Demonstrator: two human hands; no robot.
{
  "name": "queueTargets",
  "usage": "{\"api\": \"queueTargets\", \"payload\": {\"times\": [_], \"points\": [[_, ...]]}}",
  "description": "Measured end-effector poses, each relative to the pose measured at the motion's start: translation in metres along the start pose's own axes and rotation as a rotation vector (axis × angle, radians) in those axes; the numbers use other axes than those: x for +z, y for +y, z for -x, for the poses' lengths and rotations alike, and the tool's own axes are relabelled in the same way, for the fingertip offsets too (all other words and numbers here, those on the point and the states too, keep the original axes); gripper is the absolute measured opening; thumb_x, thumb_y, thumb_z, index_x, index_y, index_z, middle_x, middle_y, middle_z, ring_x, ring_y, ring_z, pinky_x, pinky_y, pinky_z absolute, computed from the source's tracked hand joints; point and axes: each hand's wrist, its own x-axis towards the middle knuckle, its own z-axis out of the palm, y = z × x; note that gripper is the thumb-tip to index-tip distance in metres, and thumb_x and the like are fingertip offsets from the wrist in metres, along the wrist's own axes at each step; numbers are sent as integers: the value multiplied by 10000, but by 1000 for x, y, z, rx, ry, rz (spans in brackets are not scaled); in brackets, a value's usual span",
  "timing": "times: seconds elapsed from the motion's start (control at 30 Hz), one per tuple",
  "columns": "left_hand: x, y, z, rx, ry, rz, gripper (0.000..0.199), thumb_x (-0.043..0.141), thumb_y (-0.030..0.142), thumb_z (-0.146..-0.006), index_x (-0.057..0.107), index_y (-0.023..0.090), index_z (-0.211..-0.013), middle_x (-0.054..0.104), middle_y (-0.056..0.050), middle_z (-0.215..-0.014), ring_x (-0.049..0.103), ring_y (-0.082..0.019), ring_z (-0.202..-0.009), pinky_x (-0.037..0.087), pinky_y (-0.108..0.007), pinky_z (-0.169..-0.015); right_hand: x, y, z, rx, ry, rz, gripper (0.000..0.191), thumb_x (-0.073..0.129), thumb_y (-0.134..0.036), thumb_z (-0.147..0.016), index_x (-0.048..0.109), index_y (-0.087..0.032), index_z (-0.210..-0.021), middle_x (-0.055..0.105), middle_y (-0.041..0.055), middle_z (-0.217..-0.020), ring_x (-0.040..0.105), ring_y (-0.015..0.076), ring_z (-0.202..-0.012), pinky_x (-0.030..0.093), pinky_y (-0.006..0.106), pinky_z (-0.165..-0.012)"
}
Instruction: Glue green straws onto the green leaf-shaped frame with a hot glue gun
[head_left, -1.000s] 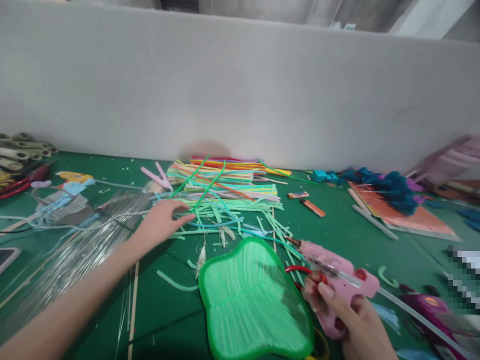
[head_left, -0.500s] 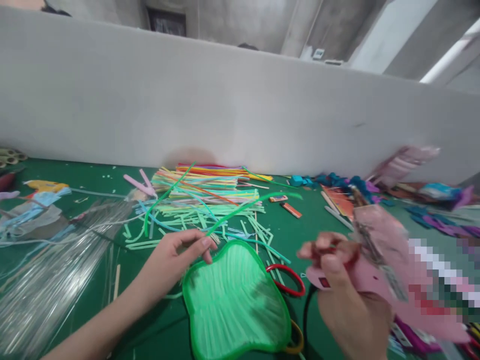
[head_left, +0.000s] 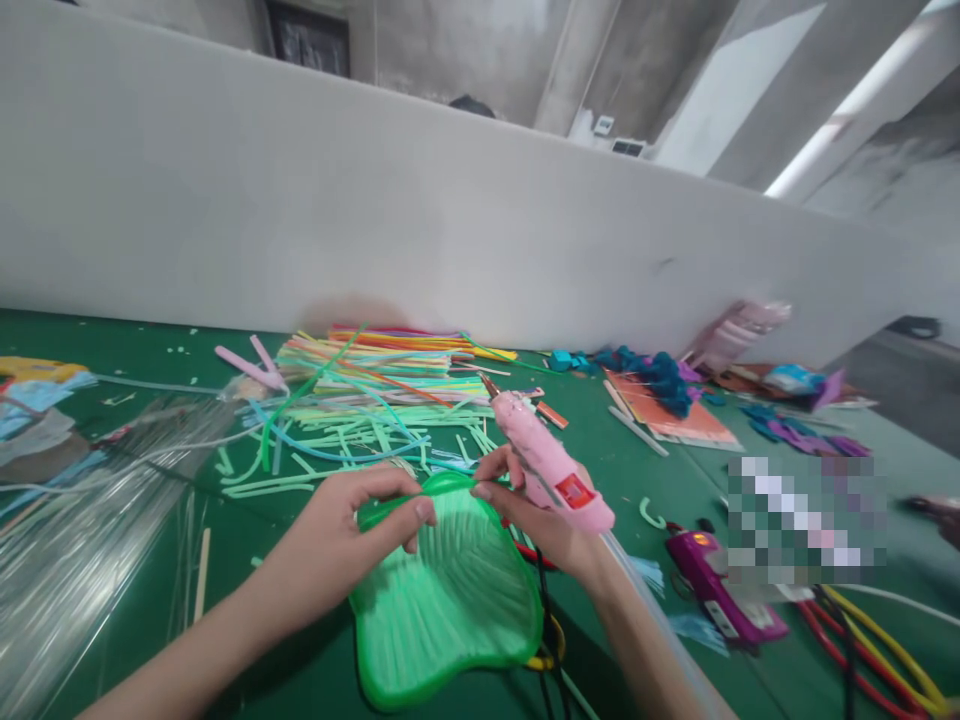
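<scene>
A green leaf-like piece (head_left: 450, 590) with a thick rim and ribbed, pale green surface lies low in the middle. At its upper left edge is my left hand (head_left: 382, 515), thumb and fingers closed on the green strip along the rim. My right hand (head_left: 525, 505) pinches the rim at the top right and also carries a pink glue gun (head_left: 551, 460), its nozzle pointing up and to the left. The two hands are a short distance apart.
Coloured strips (head_left: 390, 390) are heaped at the back against a white partition (head_left: 450, 220). Clear plastic strips (head_left: 97, 550) lie at left. Orange card (head_left: 675, 415), a purple device (head_left: 720, 590) and red and yellow scissor handles (head_left: 877, 640) are at right.
My right hand has come left to the green piece with the glue gun, now seen upright. The loose green strip end has come down toward the rim. The view has shifted right.
</scene>
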Motion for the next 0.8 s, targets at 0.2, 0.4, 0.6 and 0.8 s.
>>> {"api": "queueTargets", "payload": {"times": [0.2, 0.4, 0.6, 0.8], "points": [[-15, -17, 8, -23, 165, -93, 410, 642, 569, -913, 719, 250, -669, 666, 30, -634, 623, -162, -595, 480, -272, -591, -4, -11, -1, 8, -35, -44, 370, 805, -388, -767, 467, -264, -680, 755, 12, -831, 680, 185, -730, 570, 324, -663], [-29, -30, 15, 46, 458, -204, 747, 342, 830, -1005, 722, 253, -720, 697, -11, -645, 700, -210, -708, 496, -307, -609, -7, -23, 2, 15, -4, -85, 392, 836, -428, -768, 489, -258, -702, 749, 26, -838, 658, 171, -708, 562, 327, -687], [-3, -11, 2, 556, 416, -611, 197, 692, 407, -1035, 720, 257, -1160, 779, 0, -1029, 680, -207, -1018, 482, -364, -959, 3, -21, 5, 39, -28, -54, 323, 782, -377, -763, 484, -264, -705, 735, 13, -813, 667, 180, -704, 566, 328, -682], [5, -9, -7, 675, 372, -653, 74, 681, 224, -1034, 721, 223, -1097, 769, 0, -942, 631, -229, -1032, 471, -392, -942, 9, -14, 5, 30, -28, -37, 287, 770, -332, -749, 497, -267, -688, 757, 10, -798, 701, 197, -712, 568, 320, -677]]}}
